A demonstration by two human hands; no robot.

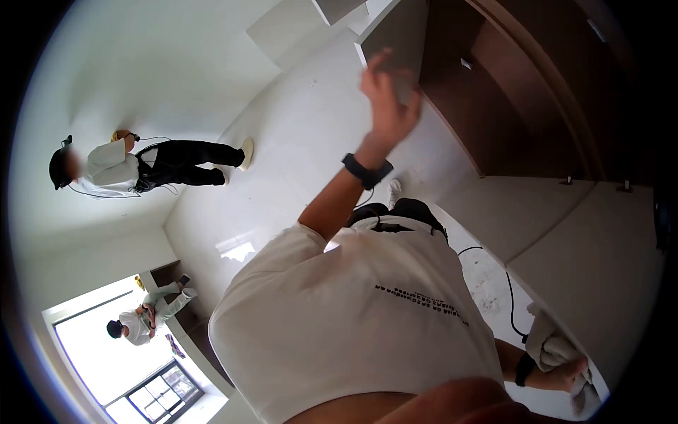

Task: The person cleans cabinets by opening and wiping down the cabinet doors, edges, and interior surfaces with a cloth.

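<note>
My left hand (390,106) is raised with its fingers apart and slightly curled, and a dark band is on the wrist. It holds nothing that I can see. Behind the fingers is the open grey cabinet door (395,39); whether they touch it I cannot tell. Beside it, the brown cabinet interior (487,92) stands exposed. Low at the right, my right hand (565,374) is closed on a crumpled greyish cloth (551,346), which hangs past the fingers near the pale cabinet front.
A person (116,166) in a white top and black trousers stands by the wall. Another person (134,325) sits by the bright window (85,353). A black cable (512,304) runs near my right side. The pale floor (296,120) shows glossy reflections.
</note>
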